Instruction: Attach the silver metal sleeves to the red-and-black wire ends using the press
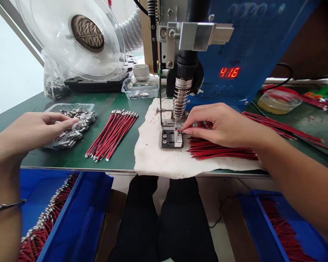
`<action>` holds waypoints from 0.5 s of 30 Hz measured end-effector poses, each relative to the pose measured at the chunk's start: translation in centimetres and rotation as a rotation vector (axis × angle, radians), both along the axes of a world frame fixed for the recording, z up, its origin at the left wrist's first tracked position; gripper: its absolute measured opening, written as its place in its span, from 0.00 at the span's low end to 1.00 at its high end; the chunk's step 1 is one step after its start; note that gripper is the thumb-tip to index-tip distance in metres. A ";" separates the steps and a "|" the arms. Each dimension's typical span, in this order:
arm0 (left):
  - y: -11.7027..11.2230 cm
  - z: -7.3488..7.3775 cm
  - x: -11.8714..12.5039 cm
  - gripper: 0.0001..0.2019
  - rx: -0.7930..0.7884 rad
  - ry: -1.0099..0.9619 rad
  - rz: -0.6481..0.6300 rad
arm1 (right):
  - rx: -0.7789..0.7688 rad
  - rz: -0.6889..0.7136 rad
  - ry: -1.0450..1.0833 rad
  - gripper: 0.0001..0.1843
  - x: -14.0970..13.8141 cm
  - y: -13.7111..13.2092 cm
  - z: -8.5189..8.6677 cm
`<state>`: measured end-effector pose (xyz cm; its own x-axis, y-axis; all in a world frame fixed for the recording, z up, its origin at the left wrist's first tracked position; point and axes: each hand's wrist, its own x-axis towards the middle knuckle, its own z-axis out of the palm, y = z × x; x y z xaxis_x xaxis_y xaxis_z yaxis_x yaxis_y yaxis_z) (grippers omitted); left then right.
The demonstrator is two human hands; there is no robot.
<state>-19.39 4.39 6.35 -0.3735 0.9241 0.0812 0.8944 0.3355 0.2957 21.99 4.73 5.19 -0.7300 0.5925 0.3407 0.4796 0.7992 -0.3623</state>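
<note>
My right hand [221, 123] pinches the end of a thin red wire [180, 130] and holds its tip at the small metal fixture [171, 137] under the machine's spring-wrapped tip [180, 100]. A loose pile of red wires [221, 151] lies just under that hand on a white cloth [158, 160]. My left hand [34, 131] rests over a heap of small metal terminals [76, 125] on clear plastic, fingers together, reaching into them. I cannot see whether a terminal is in its fingers. A bundle of red wires with metal ends [112, 134] lies between the hands.
A blue machine [248, 47] with a red display reading 416 stands at the back. A clear reel [79, 36] sits back left, a clear tray [140, 89] beside it. Blue bins [79, 218] [265, 229] with wires hang below the green table's [123, 156] edge.
</note>
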 end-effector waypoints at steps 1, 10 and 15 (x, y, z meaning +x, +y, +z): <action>0.1 0.1 -0.2 0.17 -0.018 -0.021 -0.013 | 0.004 -0.006 0.005 0.12 0.0 0.0 0.0; 0.9 -0.2 -1.6 0.17 -0.066 -0.040 -0.039 | -0.058 -0.163 0.026 0.10 -0.6 -0.5 -0.1; 0.4 0.1 -0.9 0.18 -0.048 -0.049 -0.022 | -0.046 -0.169 0.030 0.10 -0.5 -0.5 -0.1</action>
